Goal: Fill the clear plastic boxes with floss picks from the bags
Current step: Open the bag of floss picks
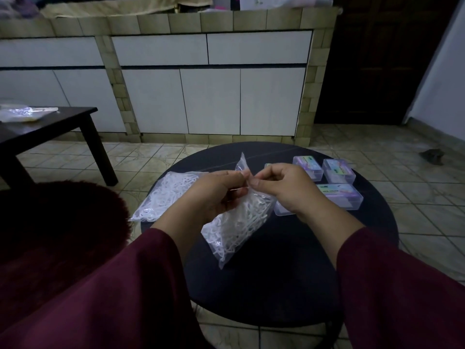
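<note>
Both hands hold a clear plastic bag of white floss picks (239, 222) above the round black desk (276, 285). The left hand (216, 192) and right hand (284, 187) pinch its top edge, probably to pull it open. The clear plastic boxes (338, 196) wait, lids closed, just beside the right hand.

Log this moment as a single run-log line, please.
step: opening bag | left hand: pinches top of held bag | right hand: pinches same top | second bag: on round table | boxes: lids shut
</note>
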